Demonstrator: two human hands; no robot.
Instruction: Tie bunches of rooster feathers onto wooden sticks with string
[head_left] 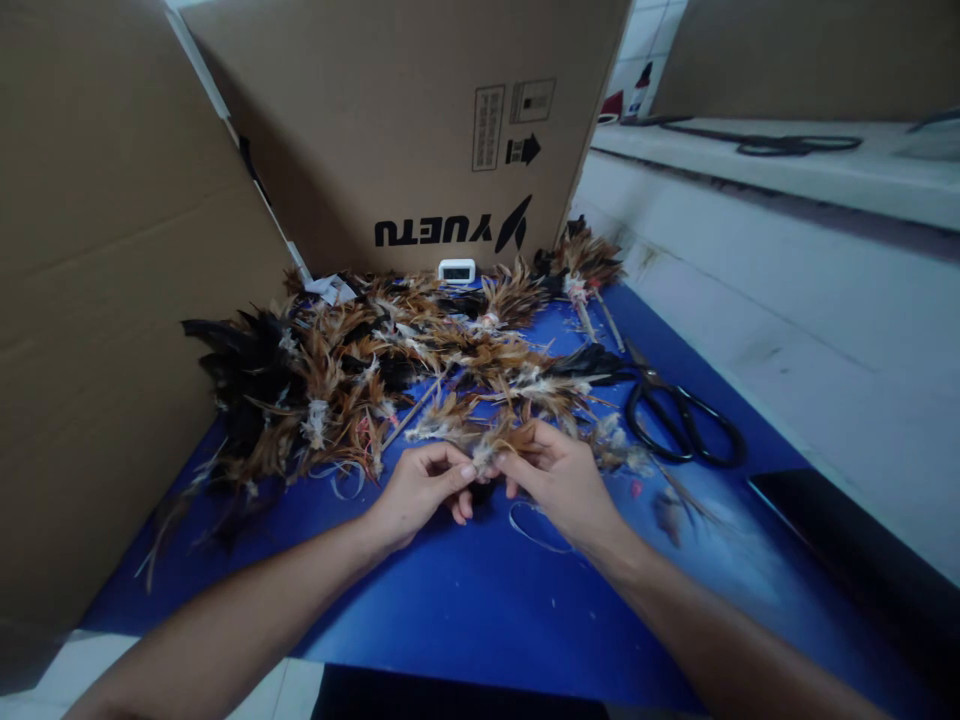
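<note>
Between both hands is a small bunch of brown feathers (504,440) with pale, fluffy bases. My left hand (427,487) pinches the fluffy end between thumb and fingers. My right hand (555,475) grips the same bunch from the other side, its fingers closed near the left thumb. Just behind the hands spreads a heap of brown and black feathers (337,360), with a thin stick (414,412) lying on it. A pale loop of strip or string (536,530) lies by the right wrist. The quill ends are hidden by the fingers.
Black-handled scissors (686,425) lie on the blue table (465,620) at right, near a dark flat object (840,550). A cardboard box (405,130) stands behind, a cardboard panel (97,300) at left. A small white digital display (457,271) and tied feather bundles (581,265) are at the back.
</note>
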